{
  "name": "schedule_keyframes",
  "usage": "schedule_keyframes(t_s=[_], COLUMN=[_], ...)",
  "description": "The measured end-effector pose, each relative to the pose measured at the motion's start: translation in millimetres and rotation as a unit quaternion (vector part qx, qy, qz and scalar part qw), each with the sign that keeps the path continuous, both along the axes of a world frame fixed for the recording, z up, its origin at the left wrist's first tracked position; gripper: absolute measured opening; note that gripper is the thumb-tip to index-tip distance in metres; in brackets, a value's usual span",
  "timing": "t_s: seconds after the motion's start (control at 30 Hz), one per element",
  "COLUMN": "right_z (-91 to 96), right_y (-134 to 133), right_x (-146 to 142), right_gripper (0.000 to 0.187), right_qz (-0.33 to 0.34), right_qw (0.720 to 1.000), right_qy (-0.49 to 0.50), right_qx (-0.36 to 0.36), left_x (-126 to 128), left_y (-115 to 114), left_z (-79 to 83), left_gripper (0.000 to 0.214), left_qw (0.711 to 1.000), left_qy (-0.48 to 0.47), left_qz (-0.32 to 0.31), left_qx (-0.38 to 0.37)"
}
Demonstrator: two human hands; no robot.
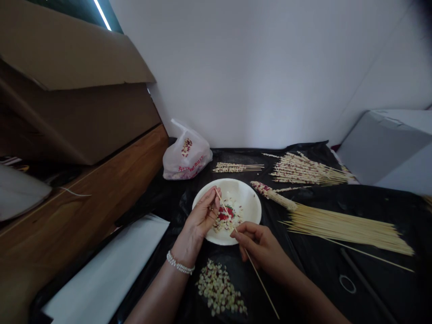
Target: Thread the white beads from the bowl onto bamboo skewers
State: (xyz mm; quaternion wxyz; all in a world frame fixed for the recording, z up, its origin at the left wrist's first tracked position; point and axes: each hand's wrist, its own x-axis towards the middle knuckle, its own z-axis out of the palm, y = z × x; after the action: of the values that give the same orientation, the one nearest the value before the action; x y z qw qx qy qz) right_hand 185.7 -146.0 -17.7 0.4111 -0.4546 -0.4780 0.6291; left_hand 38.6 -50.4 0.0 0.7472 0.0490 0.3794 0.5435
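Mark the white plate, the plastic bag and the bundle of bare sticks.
white plate (251, 204): head view, bare right side of its inside.
plastic bag (187, 157): head view, middle of its front.
bundle of bare sticks (344, 227): head view, mid-length of the bundle.

Single head-worn view. Sits above and behind left hand (201, 217) and right hand (260, 246), faces forward-down, close range. Wall (270, 67) lies beyond hands.

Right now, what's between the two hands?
A thin stick, held by the left hand and right hand, over buds on the plate. Head view shows it.
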Motion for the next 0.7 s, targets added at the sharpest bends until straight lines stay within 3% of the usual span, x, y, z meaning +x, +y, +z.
schedule_keyframes(t_s=[0.13,0.37,0.7], right_z=[-2.8,-2.9,-1.6], right_y=[-0.6,-0.6,-1.0], right_x=[0.0,-0.7,-0.7], right_gripper=[0.034,0.032,0.033], right_qz=[0.009,0.012,0.012], right_qw=[1.000,1.000,0.999], right_qy=[0.006,0.015,0.019], right_qx=[-0.006,-0.023,-0.025], left_x=[-0.7,1.7,2.2], left_y=[-0.4,-1.4,-2.3], left_z=[-1.4,-5.2,-9.3], left_gripper=[0.028,0.018,0.020], left_qw=[1.000,0.997,0.994], left_qy=[0.024,0.055,0.063], left_qz=[-0.006,0.001,-0.001], left_qx=[0.018,0.055,0.086])
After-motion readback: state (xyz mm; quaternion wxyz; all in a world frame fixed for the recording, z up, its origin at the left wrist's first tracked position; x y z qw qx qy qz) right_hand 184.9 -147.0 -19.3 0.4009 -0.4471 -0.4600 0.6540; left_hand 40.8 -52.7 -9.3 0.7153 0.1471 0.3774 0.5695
